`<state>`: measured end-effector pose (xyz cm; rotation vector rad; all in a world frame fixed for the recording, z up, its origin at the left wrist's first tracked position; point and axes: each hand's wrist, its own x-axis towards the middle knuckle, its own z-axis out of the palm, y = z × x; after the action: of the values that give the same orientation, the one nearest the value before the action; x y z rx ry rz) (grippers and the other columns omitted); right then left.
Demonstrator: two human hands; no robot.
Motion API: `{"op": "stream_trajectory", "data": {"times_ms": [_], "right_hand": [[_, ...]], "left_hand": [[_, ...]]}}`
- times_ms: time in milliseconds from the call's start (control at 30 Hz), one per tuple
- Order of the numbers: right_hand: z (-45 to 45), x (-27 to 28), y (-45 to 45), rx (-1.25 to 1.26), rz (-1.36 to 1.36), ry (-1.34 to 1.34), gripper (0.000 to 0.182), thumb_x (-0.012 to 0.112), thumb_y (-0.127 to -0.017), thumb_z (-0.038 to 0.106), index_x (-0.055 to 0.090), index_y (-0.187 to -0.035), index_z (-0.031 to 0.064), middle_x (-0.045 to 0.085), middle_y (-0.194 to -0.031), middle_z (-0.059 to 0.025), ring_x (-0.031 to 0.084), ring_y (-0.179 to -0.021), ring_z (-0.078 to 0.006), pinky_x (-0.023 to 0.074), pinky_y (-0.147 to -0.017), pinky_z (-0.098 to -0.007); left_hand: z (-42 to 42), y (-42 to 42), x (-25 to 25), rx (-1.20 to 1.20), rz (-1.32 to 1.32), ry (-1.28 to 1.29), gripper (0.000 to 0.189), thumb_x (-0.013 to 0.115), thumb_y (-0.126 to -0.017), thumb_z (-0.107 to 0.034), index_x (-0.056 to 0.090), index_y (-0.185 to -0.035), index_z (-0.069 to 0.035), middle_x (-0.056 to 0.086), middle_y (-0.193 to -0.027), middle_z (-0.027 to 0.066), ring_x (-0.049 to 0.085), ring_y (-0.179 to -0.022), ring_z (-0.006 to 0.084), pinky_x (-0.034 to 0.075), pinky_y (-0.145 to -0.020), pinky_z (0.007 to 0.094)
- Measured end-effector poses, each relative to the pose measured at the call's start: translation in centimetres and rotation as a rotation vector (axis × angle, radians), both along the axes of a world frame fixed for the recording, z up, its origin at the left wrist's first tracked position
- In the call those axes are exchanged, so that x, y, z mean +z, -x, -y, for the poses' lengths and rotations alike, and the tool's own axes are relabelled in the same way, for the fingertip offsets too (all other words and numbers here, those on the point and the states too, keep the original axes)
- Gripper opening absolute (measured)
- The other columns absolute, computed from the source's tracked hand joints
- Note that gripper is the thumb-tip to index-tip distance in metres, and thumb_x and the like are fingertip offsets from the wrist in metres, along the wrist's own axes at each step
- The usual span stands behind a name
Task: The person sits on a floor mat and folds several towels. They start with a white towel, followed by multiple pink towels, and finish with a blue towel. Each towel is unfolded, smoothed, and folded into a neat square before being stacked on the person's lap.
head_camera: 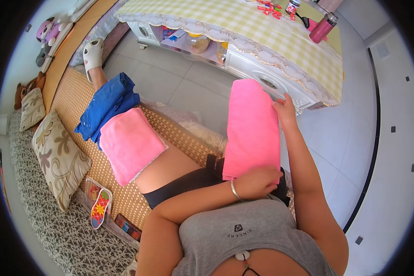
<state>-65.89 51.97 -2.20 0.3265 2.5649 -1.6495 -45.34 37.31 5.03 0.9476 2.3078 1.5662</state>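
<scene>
A long folded pink towel [252, 127] lies over my right thigh, with its far end pointing at the cabinet. My left hand [257, 183], with a silver bangle at the wrist, lies across the towel's near end and grips its right corner with curled fingers. At the towel's right edge, toward the far end, my right hand [285, 109] pinches the cloth between thumb and fingers. Another pink towel [132, 145], folded into a squarish pad, rests on my outstretched left leg. Just beyond it, blue cloth [107, 105] lies bunched over the lower leg.
A woven mat [72, 93] covers the seat under me. Patterned cushions [57, 155], a clear plastic box [100, 196], a floral insole [100, 210] and a phone [127, 227] lie on my left. Ahead stands a white cabinet [252, 69] under a checked tablecloth [224, 24], bearing a pink flask [323, 28].
</scene>
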Motion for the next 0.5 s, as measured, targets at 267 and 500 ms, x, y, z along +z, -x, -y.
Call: {"op": "stream_trajectory", "data": {"times_ms": [267, 500], "right_hand": [[5.4, 5.5, -4.6, 0.510, -0.561, -0.620, 0.068, 0.066, -0.082, 0.021, 0.036, -0.140, 0.0032, 0.037, -0.143, -0.0207, 0.034, -0.133, -0.0357, 0.0290, -0.108, -0.0458], [7.3, 3.2, -5.1, 0.570, -0.482, -0.709, 0.055, 0.062, -0.084, 0.029, 0.048, -0.134, 0.0124, 0.033, -0.148, -0.0143, 0.030, -0.136, -0.0358, 0.0262, -0.109, -0.0501]], "left_hand": [[7.3, 2.3, -5.3, 0.998, 0.400, -0.158, 0.058, 0.069, -0.082, -0.012, 0.042, -0.130, 0.006, 0.058, -0.119, 0.0188, 0.057, -0.109, 0.0274, 0.045, -0.093, 0.0354], [8.8, 3.0, -8.5, 0.612, 1.090, -0.776, 0.046, 0.069, -0.081, -0.005, 0.051, -0.121, 0.008, 0.063, -0.111, 0.0130, 0.061, -0.099, 0.0203, 0.048, -0.090, 0.0327]]}}
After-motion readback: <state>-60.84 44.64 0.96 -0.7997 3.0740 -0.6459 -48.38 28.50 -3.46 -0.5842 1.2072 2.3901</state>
